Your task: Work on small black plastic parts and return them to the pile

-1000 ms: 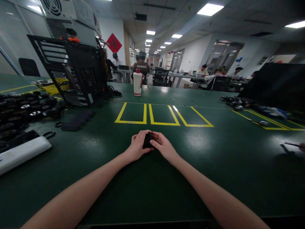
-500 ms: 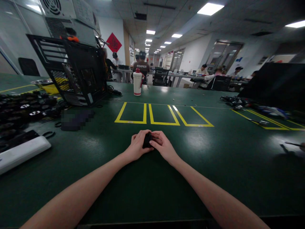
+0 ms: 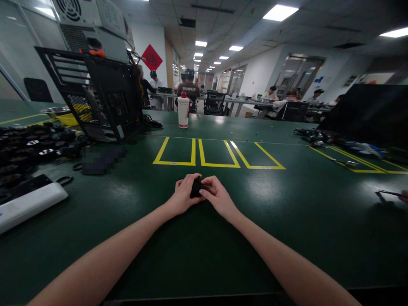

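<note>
A small black object (image 3: 195, 188), too dark to name its kind, is between my two hands just above or on the green table (image 3: 204, 246). My left hand (image 3: 183, 194) is wrapped round its left side, thumb below and fingers over the top. On its right side, the thumb and fingertips of my right hand (image 3: 218, 195) pinch it. My fingers cover much of the object. Beyond my hands, three yellow tape outlines (image 3: 219, 165) mark the table.
A black computer case (image 3: 111, 102) stands at the left behind a pile of black parts (image 3: 41, 142). Nearer lies a white bar-shaped thing (image 3: 35, 204). A white bottle with a red lid (image 3: 183, 111) stands at the back. Another person's hand (image 3: 404, 195) holds a thin tool at the right edge.
My right-hand fingers have shifted slightly on the black object, while my left hand keeps its hold. The other person's hand at the right edge has moved a little.
</note>
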Demonstrator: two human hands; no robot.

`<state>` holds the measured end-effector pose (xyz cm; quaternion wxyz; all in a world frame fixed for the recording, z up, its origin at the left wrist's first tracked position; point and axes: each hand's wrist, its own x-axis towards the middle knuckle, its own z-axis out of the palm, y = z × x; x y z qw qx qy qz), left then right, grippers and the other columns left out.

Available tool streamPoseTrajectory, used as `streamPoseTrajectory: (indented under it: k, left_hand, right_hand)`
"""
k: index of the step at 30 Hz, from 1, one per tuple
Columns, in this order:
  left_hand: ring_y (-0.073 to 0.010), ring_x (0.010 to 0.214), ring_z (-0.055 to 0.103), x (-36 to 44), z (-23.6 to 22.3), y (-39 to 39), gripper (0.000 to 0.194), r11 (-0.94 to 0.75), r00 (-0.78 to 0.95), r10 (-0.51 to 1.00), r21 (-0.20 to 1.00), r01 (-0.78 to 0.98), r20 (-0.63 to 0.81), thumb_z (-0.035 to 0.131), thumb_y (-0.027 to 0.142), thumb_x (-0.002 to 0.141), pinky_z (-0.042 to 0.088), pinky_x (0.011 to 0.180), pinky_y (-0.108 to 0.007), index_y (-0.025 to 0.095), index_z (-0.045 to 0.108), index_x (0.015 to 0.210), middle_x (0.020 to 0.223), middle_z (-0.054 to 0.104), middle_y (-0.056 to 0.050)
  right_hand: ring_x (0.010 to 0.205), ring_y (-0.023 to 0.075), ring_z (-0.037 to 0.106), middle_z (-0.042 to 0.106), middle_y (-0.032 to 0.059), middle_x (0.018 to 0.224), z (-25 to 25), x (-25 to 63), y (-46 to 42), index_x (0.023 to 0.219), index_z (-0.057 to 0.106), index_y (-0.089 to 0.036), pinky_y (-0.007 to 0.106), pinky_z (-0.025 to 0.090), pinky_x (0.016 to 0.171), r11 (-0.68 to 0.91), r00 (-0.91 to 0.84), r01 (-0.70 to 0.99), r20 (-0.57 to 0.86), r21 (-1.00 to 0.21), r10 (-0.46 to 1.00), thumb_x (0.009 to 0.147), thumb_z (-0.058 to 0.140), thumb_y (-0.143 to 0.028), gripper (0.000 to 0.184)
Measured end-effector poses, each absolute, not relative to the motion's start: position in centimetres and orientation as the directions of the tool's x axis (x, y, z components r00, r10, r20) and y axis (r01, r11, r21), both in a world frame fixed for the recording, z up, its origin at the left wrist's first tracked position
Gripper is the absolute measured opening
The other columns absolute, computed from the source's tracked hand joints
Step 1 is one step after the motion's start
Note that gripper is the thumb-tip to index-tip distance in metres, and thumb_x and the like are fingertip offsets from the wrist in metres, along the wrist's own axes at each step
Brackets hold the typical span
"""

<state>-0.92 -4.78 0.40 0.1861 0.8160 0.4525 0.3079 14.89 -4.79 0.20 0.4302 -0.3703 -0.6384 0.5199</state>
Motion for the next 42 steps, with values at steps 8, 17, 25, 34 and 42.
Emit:
streamPoseTrajectory:
  k: [8, 17, 25, 34, 42]
  left_hand:
    - [-0.0224, 0.111, 0.038, -0.92, 0.82, -5.03, 0.054, -0.518, 0.407, 0.855, 0.585, 0.624, 0.322, 0.056, 0.026, 0.071, 0.026, 0.093, -0.042, 0.026, 0.028, 0.117, 0.118, 0.040, -0.005]
    - [-0.0223, 0.109, 0.040, -0.81, 0.10, -4.64, 0.055, -0.517, 0.393, 0.856, 0.584, 0.625, 0.337, 0.058, 0.031, 0.070, 0.028, 0.091, -0.041, 0.026, 0.028, 0.116, 0.116, 0.041, -0.005]
    - [-0.0222, 0.111, 0.038, -0.89, 0.43, -4.75, 0.055, -0.512, 0.399, 0.858, 0.587, 0.627, 0.322, 0.057, 0.028, 0.071, 0.027, 0.092, -0.041, 0.026, 0.028, 0.117, 0.118, 0.040, -0.005]
    - [-0.0227, 0.110, 0.039, -0.92, 0.63, -4.82, 0.054, -0.512, 0.407, 0.857, 0.601, 0.614, 0.315, 0.057, 0.032, 0.071, 0.026, 0.093, -0.042, 0.026, 0.028, 0.117, 0.117, 0.041, -0.005]
    - [-0.0221, 0.111, 0.038, -0.95, 0.54, -4.75, 0.054, -0.518, 0.415, 0.854, 0.602, 0.608, 0.314, 0.056, 0.032, 0.072, 0.026, 0.093, -0.042, 0.026, 0.028, 0.117, 0.119, 0.040, -0.005]
  right_hand:
    - [0.106, 0.0165, 0.049, 0.050, 0.0022, 0.109, 0.60, 15.37, -4.78, 0.105, 0.045, -0.024, 0.036, 0.038, 0.093, 0.154, -0.454, 0.000, 0.137, -0.988, 0.881, 0.072, 0.055, -0.018, 0.035]
    - [0.101, 0.0168, 0.051, 0.053, 0.0025, 0.103, -0.03, 14.92, -4.14, 0.101, 0.048, -0.022, 0.036, 0.040, 0.090, 0.207, -0.335, 0.030, 0.186, -0.978, 0.924, 0.072, 0.055, -0.022, 0.029]
    - [0.106, 0.0176, 0.049, 0.053, 0.0012, 0.106, 0.29, 15.14, -4.85, 0.096, 0.047, -0.024, 0.036, 0.040, 0.091, 0.153, -0.414, -0.048, 0.159, -0.987, 0.896, 0.071, 0.057, -0.018, 0.028]
    - [0.108, 0.0187, 0.047, 0.049, 0.0037, 0.112, 0.23, 15.09, -4.36, 0.107, 0.045, -0.024, 0.039, 0.038, 0.093, 0.173, -0.362, 0.061, 0.140, -0.983, 0.922, 0.075, 0.053, -0.023, 0.034]
    - [0.101, 0.0174, 0.053, 0.053, 0.0015, 0.104, 0.31, 15.00, -4.87, 0.095, 0.048, -0.023, 0.036, 0.043, 0.086, 0.154, -0.385, -0.030, 0.153, -0.988, 0.910, 0.073, 0.054, -0.022, 0.023]
